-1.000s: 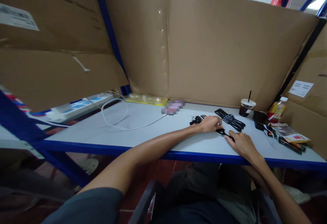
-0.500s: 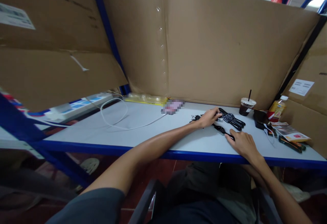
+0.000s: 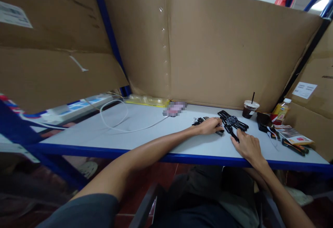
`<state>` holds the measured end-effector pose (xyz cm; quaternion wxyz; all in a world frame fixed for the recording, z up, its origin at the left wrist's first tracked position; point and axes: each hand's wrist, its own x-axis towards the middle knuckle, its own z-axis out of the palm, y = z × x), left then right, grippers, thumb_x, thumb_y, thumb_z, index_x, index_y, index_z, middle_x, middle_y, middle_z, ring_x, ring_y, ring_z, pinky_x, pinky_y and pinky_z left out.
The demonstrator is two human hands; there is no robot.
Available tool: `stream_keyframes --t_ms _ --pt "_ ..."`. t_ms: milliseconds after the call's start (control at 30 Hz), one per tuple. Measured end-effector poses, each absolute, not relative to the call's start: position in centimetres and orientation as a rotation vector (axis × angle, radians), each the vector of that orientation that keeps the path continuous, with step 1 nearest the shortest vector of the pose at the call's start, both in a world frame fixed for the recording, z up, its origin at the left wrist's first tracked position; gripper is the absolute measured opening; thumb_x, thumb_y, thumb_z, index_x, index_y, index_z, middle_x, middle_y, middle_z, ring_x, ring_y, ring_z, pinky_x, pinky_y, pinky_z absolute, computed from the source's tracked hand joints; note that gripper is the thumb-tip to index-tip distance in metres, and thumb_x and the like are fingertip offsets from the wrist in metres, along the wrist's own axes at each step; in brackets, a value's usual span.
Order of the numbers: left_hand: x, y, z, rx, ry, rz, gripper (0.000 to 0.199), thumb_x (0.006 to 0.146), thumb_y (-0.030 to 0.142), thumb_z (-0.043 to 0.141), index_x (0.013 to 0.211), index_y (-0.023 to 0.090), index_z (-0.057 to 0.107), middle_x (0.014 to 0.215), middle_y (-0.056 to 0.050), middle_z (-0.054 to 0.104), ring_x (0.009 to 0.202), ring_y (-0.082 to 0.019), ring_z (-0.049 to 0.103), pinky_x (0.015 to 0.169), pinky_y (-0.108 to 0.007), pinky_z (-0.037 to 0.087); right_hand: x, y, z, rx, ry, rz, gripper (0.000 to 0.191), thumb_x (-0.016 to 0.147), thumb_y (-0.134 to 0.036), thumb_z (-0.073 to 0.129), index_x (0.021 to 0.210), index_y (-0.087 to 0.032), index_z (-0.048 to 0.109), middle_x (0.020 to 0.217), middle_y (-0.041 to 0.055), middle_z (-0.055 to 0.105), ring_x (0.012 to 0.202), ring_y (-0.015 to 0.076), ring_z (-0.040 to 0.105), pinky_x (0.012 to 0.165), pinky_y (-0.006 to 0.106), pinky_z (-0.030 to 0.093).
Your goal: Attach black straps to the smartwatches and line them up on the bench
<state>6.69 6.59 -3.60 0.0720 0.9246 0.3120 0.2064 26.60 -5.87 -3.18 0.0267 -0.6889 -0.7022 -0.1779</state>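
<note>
On the right half of the table, my left hand (image 3: 210, 125) is curled over small dark parts with some metal, partly hidden beneath the palm and fingers. A dark parts cluster (image 3: 199, 120) shows at its wrist side. My right hand (image 3: 248, 146) pinches one end of a slim glossy black piece with a wider far end (image 3: 228, 128). That piece points away from me, its far end close to or touching a black multi-armed part with a round hub (image 3: 232, 119), which lies flat just beyond both hands.
A lidded drink cup with straw (image 3: 250, 109), a juice bottle (image 3: 281, 111), a black container (image 3: 263, 119) and a packet (image 3: 293, 134) stand or lie at right. At back left are a blurred pinkish item (image 3: 175, 109) with a white cable (image 3: 140, 131) and a yellow-edged clear package (image 3: 148, 100).
My left hand has drawn back toward me from the multi-armed part. The slim black piece in my right hand has swung to point more directly away from me.
</note>
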Motion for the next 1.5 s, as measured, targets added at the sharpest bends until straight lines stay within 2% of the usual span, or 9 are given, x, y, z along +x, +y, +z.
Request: stream_keyframes --t_ms 100,300,500,700,1067,1200,1300,1367,1500 --pt "6.7 6.1 -3.3 2.807 0.979 0.602 0.021 0.098 0.037 0.06 0.094 0.016 0.063 0.096 -0.008 0.066 0.085 -0.02 0.063 0.073 -0.03 0.043 26.7 -5.8 -3.2 -2.195 -2.194 -0.527 0.037 0.105 -0.044 0.041 0.119 -0.018 0.063 0.095 0.0152 0.076 0.089 0.0282 0.074 0.075 0.033 0.046" --pt "6.6 5.7 -3.3 2.868 1.072 0.509 0.022 0.1 0.038 0.057 0.101 0.017 0.064 0.106 -0.009 0.064 0.083 -0.021 0.064 0.071 -0.03 0.044 26.7 -5.9 -3.0 -2.172 -2.192 -0.463 0.037 0.106 -0.044 0.041 0.113 -0.018 0.067 0.098 0.0144 0.077 0.09 0.0272 0.074 0.072 0.03 0.045" --pt "6.9 6.1 -3.9 2.862 1.033 0.526 0.021 0.1 0.038 0.057 0.099 0.018 0.062 0.102 -0.01 0.068 0.088 -0.023 0.067 0.073 -0.03 0.046 27.0 -5.8 -3.1 -2.072 -2.184 -0.478 0.032 0.106 -0.033 0.04 0.113 -0.02 0.068 0.112 0.0116 0.073 0.095 0.0231 0.072 0.073 0.029 0.045" --pt "7.1 6.3 -4.2 2.898 1.023 0.487 0.018 0.1 0.036 0.057 0.101 0.018 0.062 0.098 -0.009 0.071 0.088 -0.024 0.069 0.074 -0.03 0.046 27.1 -5.5 -3.4 -2.03 -2.222 -0.44 0.032 0.106 -0.034 0.039 0.11 -0.022 0.068 0.111 0.0086 0.073 0.094 0.0227 0.071 0.073 0.03 0.044" --pt "7.3 5.6 -3.8 2.995 1.09 0.46 0.031 0.103 0.047 0.048 0.109 0.018 0.057 0.088 -0.011 0.073 0.079 -0.026 0.07 0.071 -0.032 0.045 27.2 -5.4 -3.4 -2.014 -2.224 -0.42 0.029 0.106 -0.033 0.04 0.112 -0.022 0.066 0.111 0.0075 0.073 0.094 0.0211 0.07 0.071 0.028 0.042" --pt "6.1 7.0 -2.0 2.893 1.31 0.612 0.036 0.106 0.047 0.038 0.109 0.019 0.061 0.088 -0.012 0.073 0.083 -0.027 0.07 0.073 -0.032 0.044 27.2 -5.4 -3.4 -2.011 -2.235 -0.418 0.028 0.106 -0.033 0.04 0.111 -0.023 0.065 0.111 0.0065 0.073 0.094 0.0221 0.07 0.069 0.029 0.041" --pt "3.8 9.2 -0.8 2.7 1.632 0.718 0.046 0.108 0.047 0.029 0.107 0.02 0.066 0.097 -0.015 0.074 0.095 -0.029 0.071 0.079 -0.033 0.044 27.3 -5.4 -3.5 -1.998 -2.236 -0.415 0.028 0.106 -0.033 0.04 0.11 -0.022 0.065 0.109 0.0061 0.073 0.093 0.022 0.07 0.071 0.029 0.041" --pt "1.8 10.6 -0.6 2.564 1.809 0.632 0.051 0.108 0.049 0.027 0.105 0.021 0.069 0.105 -0.016 0.074 0.105 -0.029 0.069 0.085 -0.032 0.045 27.4 -5.3 -3.6 -1.988 -2.232 -0.405 0.028 0.106 -0.033 0.04 0.109 -0.023 0.065 0.11 0.0063 0.073 0.093 0.0217 0.07 0.071 0.029 0.041" --pt "-1.2 12.8 -1.1 2.462 1.938 0.536 0.053 0.106 0.05 0.033 0.103 0.015 0.073 0.11 -0.02 0.073 0.106 -0.03 0.069 0.085 -0.032 0.047 27.6 -5.1 -3.8 -1.964 -2.237 -0.398 0.027 0.106 -0.033 0.04 0.108 -0.022 0.065 0.11 0.0066 0.073 0.092 0.0214 0.07 0.071 0.029 0.042"
